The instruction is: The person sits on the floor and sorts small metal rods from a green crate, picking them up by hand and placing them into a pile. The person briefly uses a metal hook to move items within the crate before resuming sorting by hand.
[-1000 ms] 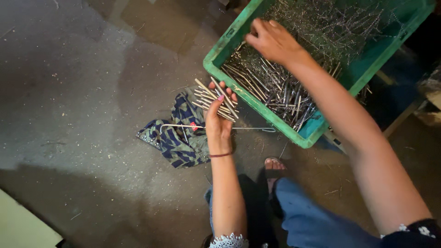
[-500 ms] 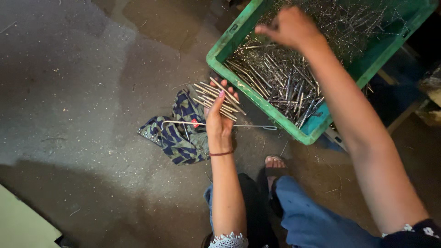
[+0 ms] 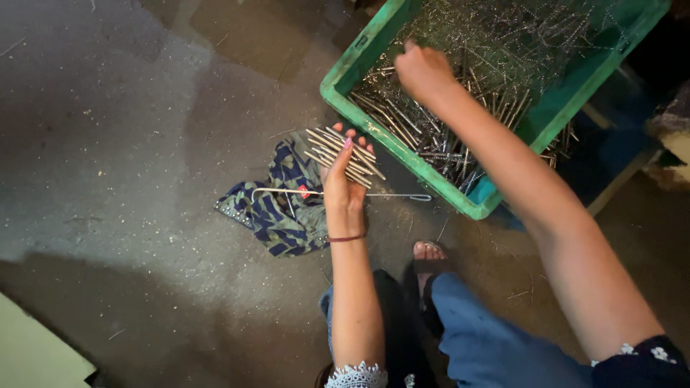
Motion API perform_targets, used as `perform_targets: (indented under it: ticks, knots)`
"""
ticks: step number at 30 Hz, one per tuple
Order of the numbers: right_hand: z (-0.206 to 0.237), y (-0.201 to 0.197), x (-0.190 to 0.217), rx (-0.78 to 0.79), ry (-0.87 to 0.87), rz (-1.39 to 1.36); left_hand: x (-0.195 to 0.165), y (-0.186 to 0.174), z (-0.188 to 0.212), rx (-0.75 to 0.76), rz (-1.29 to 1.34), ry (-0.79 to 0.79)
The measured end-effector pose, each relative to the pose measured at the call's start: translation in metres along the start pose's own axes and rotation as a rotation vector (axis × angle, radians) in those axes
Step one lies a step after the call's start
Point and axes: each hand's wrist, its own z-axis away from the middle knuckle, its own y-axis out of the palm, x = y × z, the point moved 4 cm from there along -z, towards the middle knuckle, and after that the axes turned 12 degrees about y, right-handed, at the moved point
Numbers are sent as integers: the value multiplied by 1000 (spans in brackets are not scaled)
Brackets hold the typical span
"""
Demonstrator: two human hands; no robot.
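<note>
over the floor | left hand clamped on rods | right hand curled in crate

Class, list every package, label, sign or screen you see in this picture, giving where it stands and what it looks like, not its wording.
No labels, signs or screens show.
Green crate: the one container, upper right on the floor, rectangular plastic, full of thin metal rods.

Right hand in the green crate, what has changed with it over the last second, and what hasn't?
The right hand has moved farther back into the green crate, over the loose metal rods; what its fingers hold is hidden. The left hand keeps its grip on the fanned bundle of rods above the patterned cloth.
</note>
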Motion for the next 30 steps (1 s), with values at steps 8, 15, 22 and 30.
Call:
perform_targets:
  ticks: [8,15,22,30]
  knots:
    - [34,-48,-34,-514,34,-840,-6,2,4,-37,18,12]
    - [47,-41,-85,156,598,-1994,-9,11,18,-32,-52,-7]
    - [78,-47,-18,485,206,-1217,-4,26,27,-3,-1,-11]
    - [86,-71,-49,90,-40,-480,8,31,28,-27,105,-51]
